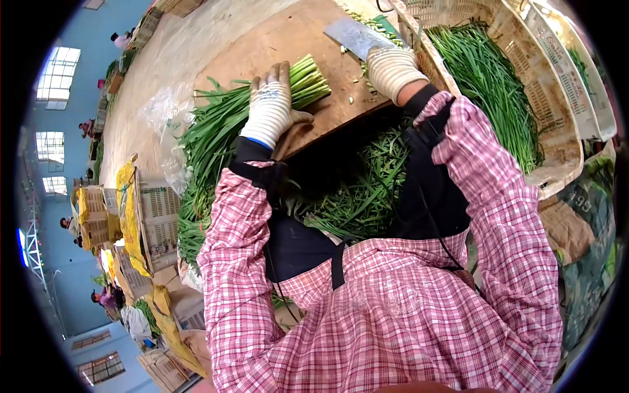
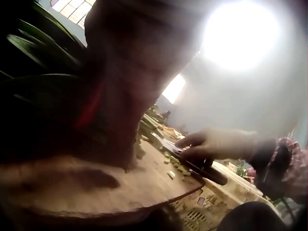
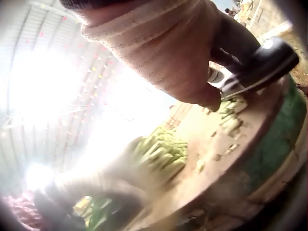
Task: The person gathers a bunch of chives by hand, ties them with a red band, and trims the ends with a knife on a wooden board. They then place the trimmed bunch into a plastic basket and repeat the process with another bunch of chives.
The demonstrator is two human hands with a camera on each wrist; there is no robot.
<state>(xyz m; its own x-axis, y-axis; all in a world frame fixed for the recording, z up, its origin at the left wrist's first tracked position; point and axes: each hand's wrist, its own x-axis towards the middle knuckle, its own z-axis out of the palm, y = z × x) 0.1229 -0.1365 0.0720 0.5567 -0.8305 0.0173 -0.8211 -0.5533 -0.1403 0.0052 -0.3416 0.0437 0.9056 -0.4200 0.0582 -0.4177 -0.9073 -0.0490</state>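
Note:
A bundle of long-leaved greens lies on the wooden board, its pale cut stalk ends pointing right. My gloved left hand holds it from above, fingers across the stalks and thumb on the near side. At the board's right side, my gloved right hand grips a cleaver; the dark handle shows in the right wrist view. The broad blade lies low over the board, apart from the bundle. Short cut stalk pieces are scattered by the blade. The left wrist view is mostly dark.
A plastic crate of long greens stands right of the board. Loose trimmed leaves are heaped below the board's near edge. Clear plastic film lies to the left. Stacked crates and other people are farther left.

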